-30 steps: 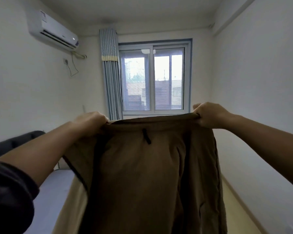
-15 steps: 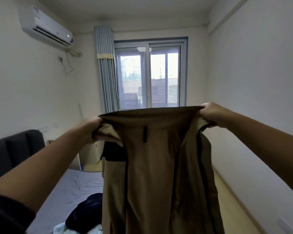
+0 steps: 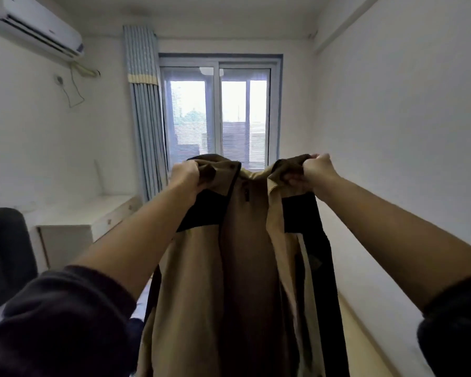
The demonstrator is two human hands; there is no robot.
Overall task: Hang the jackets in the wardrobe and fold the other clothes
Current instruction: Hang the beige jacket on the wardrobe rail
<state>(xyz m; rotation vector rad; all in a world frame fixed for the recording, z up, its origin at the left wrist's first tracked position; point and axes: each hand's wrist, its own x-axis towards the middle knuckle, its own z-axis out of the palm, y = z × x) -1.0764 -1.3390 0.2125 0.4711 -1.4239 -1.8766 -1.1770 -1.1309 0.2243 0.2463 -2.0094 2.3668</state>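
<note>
A tan jacket (image 3: 207, 281) with black shoulder panels and black trim hangs in the air in front of me, its open front facing me. My left hand (image 3: 185, 176) grips the left shoulder near the collar. My right hand (image 3: 312, 172) grips the right shoulder, fingers curled into the fabric. Both arms are stretched forward at chest height. The jacket's lower part drops out of view at the bottom edge. No wardrobe or hanger is in view.
A white desk (image 3: 74, 216) stands against the left wall by the blue curtain (image 3: 144, 110). A dark headboard (image 3: 3, 257) is at the far left. The window (image 3: 219, 115) is straight ahead, a bare white wall (image 3: 405, 131) on the right, with floor below it.
The jacket has been opened out from a flat spread to hang by its two shoulders. Both hands came closer together and the view tilted up slightly.
</note>
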